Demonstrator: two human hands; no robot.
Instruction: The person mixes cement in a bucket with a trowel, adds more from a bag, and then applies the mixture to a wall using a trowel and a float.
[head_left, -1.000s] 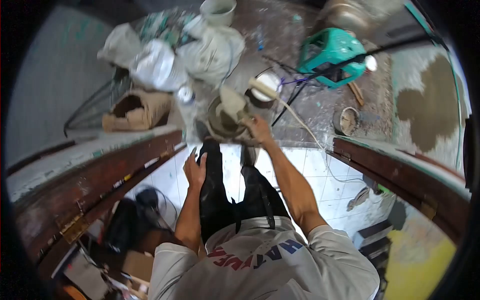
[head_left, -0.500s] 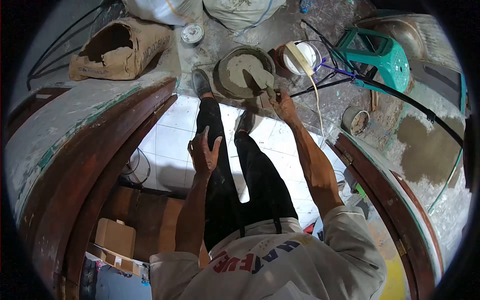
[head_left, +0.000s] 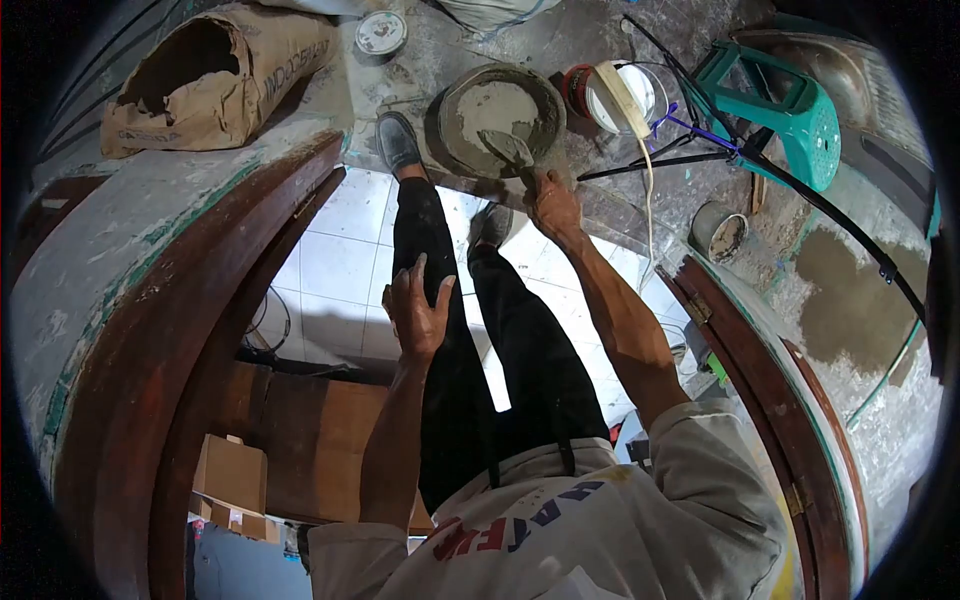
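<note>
My right hand [head_left: 556,207] is closed around the handle of a trowel [head_left: 508,147]. The trowel's grey blade lies over the wet mortar in a round basin [head_left: 463,165] on the floor. Wet mortar [head_left: 490,108] fills the middle of the basin. My left hand [head_left: 416,312] hangs over my left thigh, empty, with thumb and fingers apart. A shoe [head_left: 398,140] of mine stands just left of the basin.
A torn cement bag [head_left: 270,70] lies at upper left near a lidded tin [head_left: 381,34]. Right of the basin are a white bucket [head_left: 625,95], a power strip [head_left: 622,98], black tripod-like legs [head_left: 640,165] and a green stool [head_left: 800,120]. Wooden frames [head_left: 190,290] flank me.
The trowel blade has come down and turned lower into the basin, with my right hand moving slightly left. My left hand stays open. The whole view has shifted a little.
</note>
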